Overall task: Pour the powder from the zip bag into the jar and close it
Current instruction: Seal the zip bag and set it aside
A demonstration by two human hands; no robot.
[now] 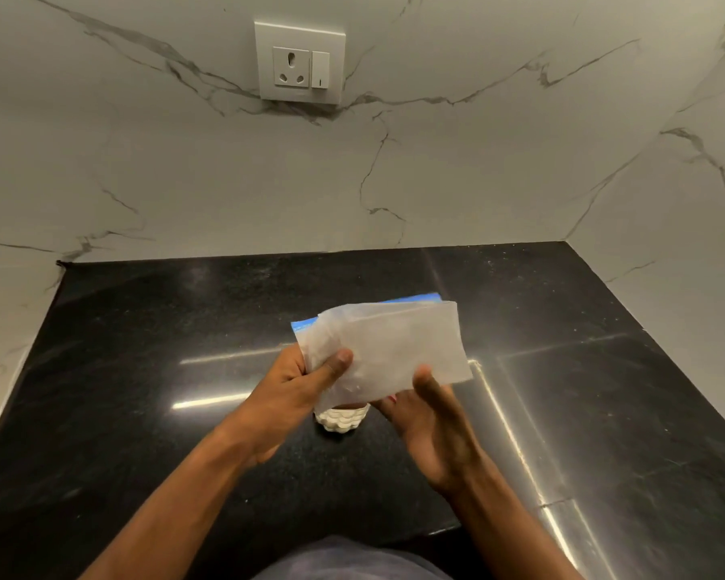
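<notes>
Left hand [300,380] pinches the translucent blue-zip plastic bag [388,349] over the faceted clear jar [342,418] on the black stone tabletop [151,370]; right hand [432,416] open, steadying beneath. Risk: slack bag drifts off the mouth, powder spills.

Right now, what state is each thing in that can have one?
Zip bag: held above the jar, looks nearly empty.
Jar: upright on the counter, white powder inside, mouth hidden.
Left hand: pinching the bag.
Right hand: open, touching the bag.
Wall socket: nothing plugged in.
</notes>
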